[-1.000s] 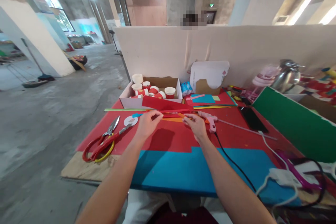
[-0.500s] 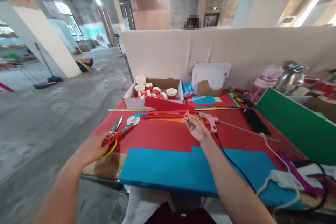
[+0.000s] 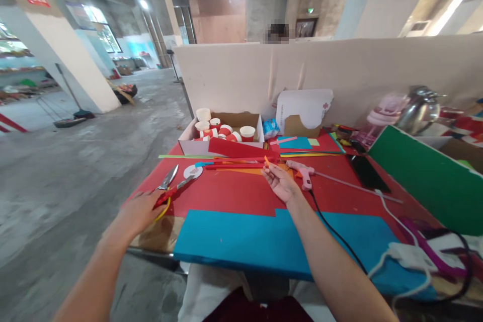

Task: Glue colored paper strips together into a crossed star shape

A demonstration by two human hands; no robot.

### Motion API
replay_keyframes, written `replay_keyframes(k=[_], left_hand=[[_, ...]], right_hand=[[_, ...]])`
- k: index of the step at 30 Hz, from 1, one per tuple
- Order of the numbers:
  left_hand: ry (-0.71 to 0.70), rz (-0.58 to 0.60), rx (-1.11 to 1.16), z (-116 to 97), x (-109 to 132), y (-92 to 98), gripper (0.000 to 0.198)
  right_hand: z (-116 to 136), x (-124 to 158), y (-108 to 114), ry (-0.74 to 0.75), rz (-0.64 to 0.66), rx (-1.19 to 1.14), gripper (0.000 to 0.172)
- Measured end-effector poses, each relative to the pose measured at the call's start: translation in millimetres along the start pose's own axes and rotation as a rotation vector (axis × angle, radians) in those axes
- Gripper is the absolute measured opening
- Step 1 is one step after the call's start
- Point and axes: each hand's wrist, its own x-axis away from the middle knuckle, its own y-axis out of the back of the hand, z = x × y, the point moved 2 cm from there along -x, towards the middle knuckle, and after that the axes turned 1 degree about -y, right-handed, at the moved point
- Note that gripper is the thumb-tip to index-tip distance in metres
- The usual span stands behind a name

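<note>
My right hand point(image 3: 281, 183) is raised above the red sheet point(image 3: 234, 193), palm turned up, with a small orange strip of paper point(image 3: 266, 161) pinched at the fingertips. My left hand point(image 3: 141, 214) lies at the table's left edge with its fingers stretched out over the handles of yellow-handled scissors point(image 3: 168, 178). Beside these scissors, partly under the fingers, is a red-handled tool with a grey blade point(image 3: 172, 192). Its tip rests near a white disc point(image 3: 193, 171). To the right of my right hand lies a pink glue gun point(image 3: 304, 173).
Red and white paper cups stand and lie in an open box point(image 3: 199, 148). Blue board point(image 3: 241, 241) runs along the front edge. A phone point(image 3: 368, 173), a power strip point(image 3: 411, 256) with cables and a green panel point(image 3: 418, 186) are at the right. A partition point(image 3: 226, 75) stands behind.
My left hand has shifted slightly right and flattened, its fingers now straighter over the handles. The orange strip tilts more to the left in my right hand, which has barely moved.
</note>
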Motion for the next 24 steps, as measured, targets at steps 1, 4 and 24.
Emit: replay_keyframes(k=[1, 4, 24], left_hand=[[-0.001, 0.004, -0.086, -4.7, 0.3, -2.5, 0.035], [-0.032, -0.008, -0.169, -22.1, 0.4, -8.5, 0.037], [0.368, 0.116, -0.141, -3.5, 3.8, 24.8, 0.040]], right_hand=[[-0.1, 0.4, -0.7, -0.014, 0.015, -0.010, 0.011], [-0.6, 1.5, -2.1, -0.042, 0.028, -0.033, 0.010], [5.6, 2.8, -0.6, -0.027, 0.024, -0.251, 0.011]])
